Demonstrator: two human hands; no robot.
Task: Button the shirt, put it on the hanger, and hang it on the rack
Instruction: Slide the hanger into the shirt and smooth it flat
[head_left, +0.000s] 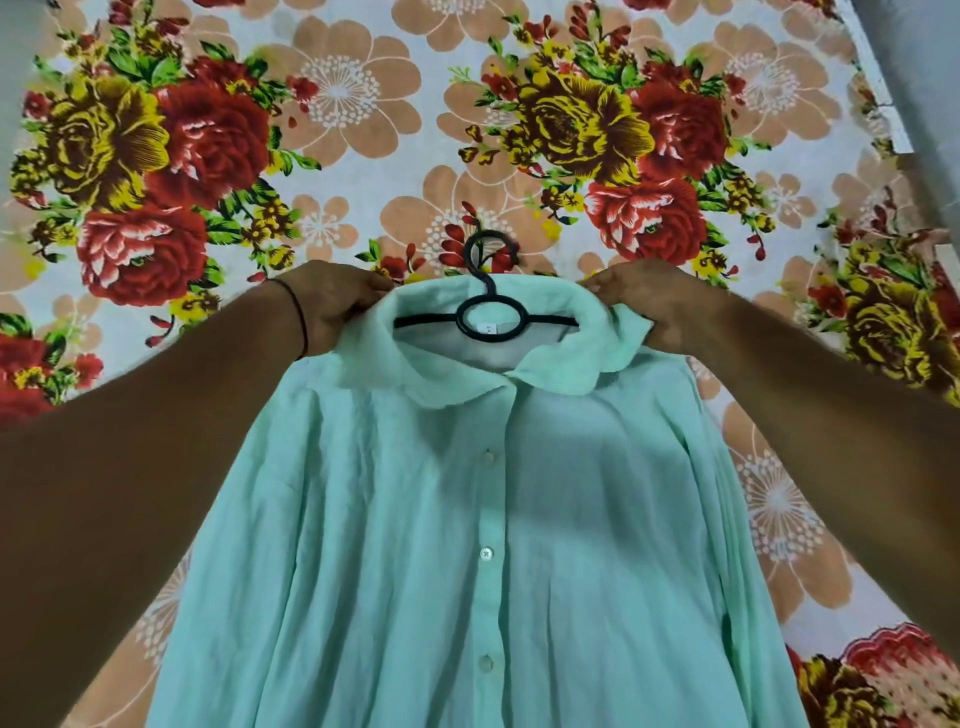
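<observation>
A mint-green shirt (467, 545) lies front-up on the flowered bedsheet, its placket closed with three buttons visible down the middle. A black hanger (491, 321) sits inside the collar; its bar and ring show in the neck opening and its hook pokes out above the collar. My left hand (332, 306) pinches the left side of the collar and shoulder. My right hand (649, 301) grips the right side of the collar. Both hands hold the fabric at the hanger's ends, which are hidden under the cloth.
The flowered bedsheet (363, 156) covers the whole surface around the shirt. A grey floor or wall strip (924, 78) shows past the bed's edge at the top right. No rack is in view.
</observation>
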